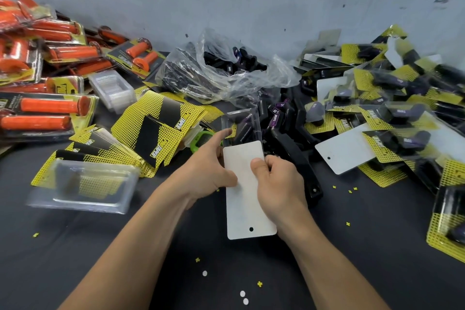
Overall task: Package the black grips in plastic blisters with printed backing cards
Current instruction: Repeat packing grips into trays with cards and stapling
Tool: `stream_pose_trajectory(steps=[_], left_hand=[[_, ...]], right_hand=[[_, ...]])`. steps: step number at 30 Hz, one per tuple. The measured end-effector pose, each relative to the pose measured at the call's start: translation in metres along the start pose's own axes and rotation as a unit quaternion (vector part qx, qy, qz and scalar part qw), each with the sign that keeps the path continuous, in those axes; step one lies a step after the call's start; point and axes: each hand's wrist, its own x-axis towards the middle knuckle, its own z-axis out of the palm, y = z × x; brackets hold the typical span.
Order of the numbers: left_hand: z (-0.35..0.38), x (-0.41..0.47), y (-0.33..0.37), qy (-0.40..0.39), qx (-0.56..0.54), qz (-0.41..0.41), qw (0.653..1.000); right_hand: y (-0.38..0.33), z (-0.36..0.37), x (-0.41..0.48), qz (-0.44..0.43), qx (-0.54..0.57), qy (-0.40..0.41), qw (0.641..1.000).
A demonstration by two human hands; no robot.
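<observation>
Card print hidden; left hand, right hand pinch it; blister contents blurred.

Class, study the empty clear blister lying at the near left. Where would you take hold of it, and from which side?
Probably pinch the empty clear blister by the flat rim along its near long edge, coming from the front. That rim juts out past the raised pocket and faces the open table, while yellow backing cards crowd its far side.
</observation>
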Motion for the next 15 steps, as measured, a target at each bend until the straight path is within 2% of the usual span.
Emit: stream_pose_trajectory(steps=[3,7,11,15], left_hand=[[0.0005,-0.0031,0.0,-0.042,-0.023,0.015,0.999],[-0.0017,-0.0026,-0.0023,-0.044,-0.045,0.021,0.998],[0.0043,-0.0024,-0.0017,0.031,-0.095,-0.009,0.995],[0.0064,0.0004,-0.0017,0.147,-0.156,-0.006,0.977]], right_hand=[[-0.0003,-0.0003,0.0003,0.004,-0.006,0.018,1.0],[-0.0019,-0.0017,0.0002,0.011,-0.016,0.026,0.999],[-0.0046,-0.0031,0.0017,0.011,-0.021,0.032,0.999],[-0.0054,-0.0019,0.0001,0.003,-0.005,0.028,1.0]])
